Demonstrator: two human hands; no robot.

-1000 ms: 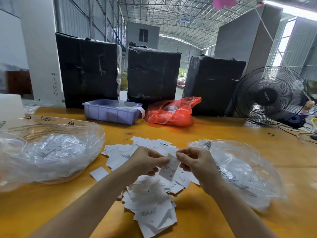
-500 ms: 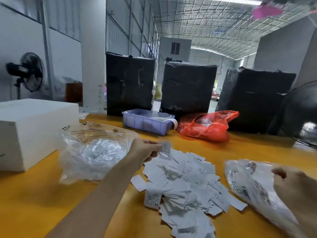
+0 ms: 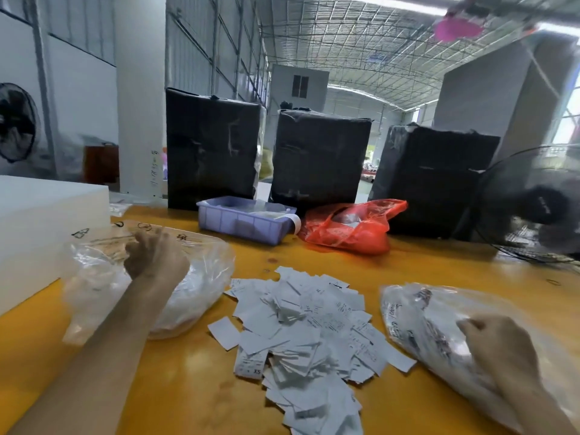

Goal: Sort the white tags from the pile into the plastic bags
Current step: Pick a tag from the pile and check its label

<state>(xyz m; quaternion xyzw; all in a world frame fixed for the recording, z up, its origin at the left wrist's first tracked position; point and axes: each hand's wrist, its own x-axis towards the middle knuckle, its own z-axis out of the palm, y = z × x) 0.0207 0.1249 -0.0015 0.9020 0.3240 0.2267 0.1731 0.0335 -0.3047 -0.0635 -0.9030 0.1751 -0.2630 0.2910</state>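
- Tags, white paper slips with small print, lie in a loose pile on the table between the two clear bags; one near the front edge of the pile reads XS.
- Across the far edge I see three black-wrapped bundles standing upright in a row.
- At the far left a white block sits on the table, just behind the left bag.
- On the far right a black fan stands at the table's edge, blurred in my view.
- My left plastic bag bulges with white tags already inside it; its mouth faces the far side, where black symbols are printed on it.
- My right plastic bag lies flatter, tilted toward the near right corner, with some printed material showing through.
- Behind the pile a red plastic bag lies crumpled, just beside a lilac bin holding something pale.
- My left hand is at the open top of the left bag, fingers curled; I cannot tell whether a tag is between them.
- My right hand rests on top of the right bag, fingers bent in a loose fist pressing on the plastic; I cannot tell if it pinches anything.
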